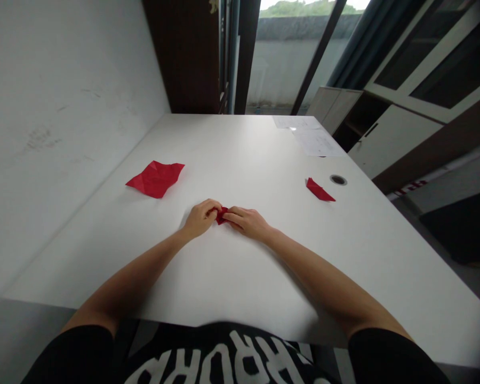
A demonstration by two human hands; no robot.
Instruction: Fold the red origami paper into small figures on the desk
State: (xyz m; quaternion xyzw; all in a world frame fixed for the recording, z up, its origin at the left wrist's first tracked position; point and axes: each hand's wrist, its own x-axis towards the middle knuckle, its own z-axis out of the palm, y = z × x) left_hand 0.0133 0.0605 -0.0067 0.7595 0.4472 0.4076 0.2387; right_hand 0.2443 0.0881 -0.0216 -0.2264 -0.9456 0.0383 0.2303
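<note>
A small piece of folded red paper (221,216) lies on the white table between my two hands, mostly covered by fingers. My left hand (203,216) pinches its left side with curled fingers. From the right, my right hand (246,220) has its fingers together over the paper's other side, pressing it against the table. A creased, partly opened red sheet (156,178) rests beyond my left hand. Farther off to the right sits a narrow folded red paper piece (320,190).
The white table (232,277) runs away from me, with a wall (64,106) along its left. Printed sheets (314,140) lie at the far right, near a round cable hole (338,180). Cabinets (396,133) stand beyond the right edge.
</note>
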